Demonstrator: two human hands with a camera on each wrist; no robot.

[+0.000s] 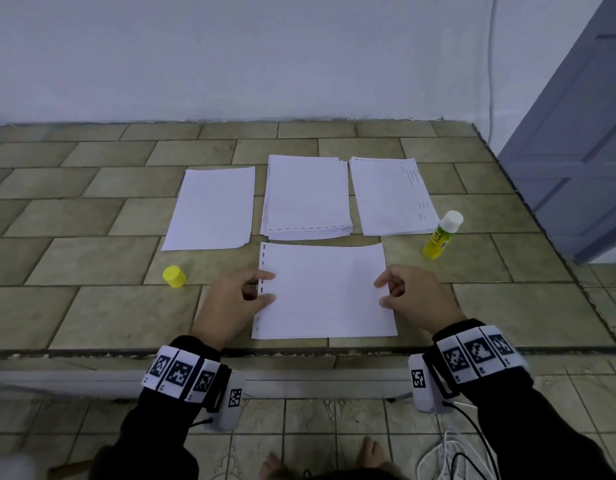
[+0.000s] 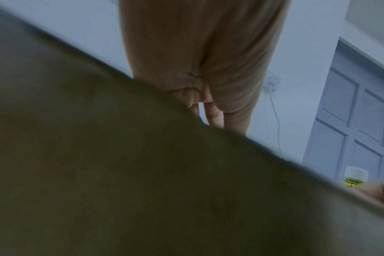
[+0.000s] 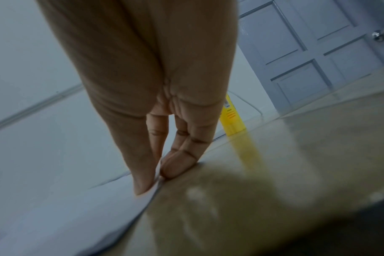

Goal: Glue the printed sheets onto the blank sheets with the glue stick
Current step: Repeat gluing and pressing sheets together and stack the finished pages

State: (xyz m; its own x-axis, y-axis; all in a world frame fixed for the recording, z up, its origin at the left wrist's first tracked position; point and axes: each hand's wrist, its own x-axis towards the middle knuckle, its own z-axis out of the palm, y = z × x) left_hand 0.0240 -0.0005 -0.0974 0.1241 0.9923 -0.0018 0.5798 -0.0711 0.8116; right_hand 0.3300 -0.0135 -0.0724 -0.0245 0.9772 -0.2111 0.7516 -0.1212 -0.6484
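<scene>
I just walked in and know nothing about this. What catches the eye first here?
Two hands, left hand and right hand, pinch the side edges of a white sheet lying at the near edge of the tiled table. Behind it lie three paper stacks, with an uncapped yellow glue stick standing at the right and its yellow cap at the left.

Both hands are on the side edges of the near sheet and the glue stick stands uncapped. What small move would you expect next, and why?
Probably the right hand lets go of the near sheet and reaches for the glue stick. The stick stands just beyond that hand with its white tip bare, its yellow cap lying off to the left, and the left hand already holds the sheet's punched edge, so it can keep it steady.
</scene>
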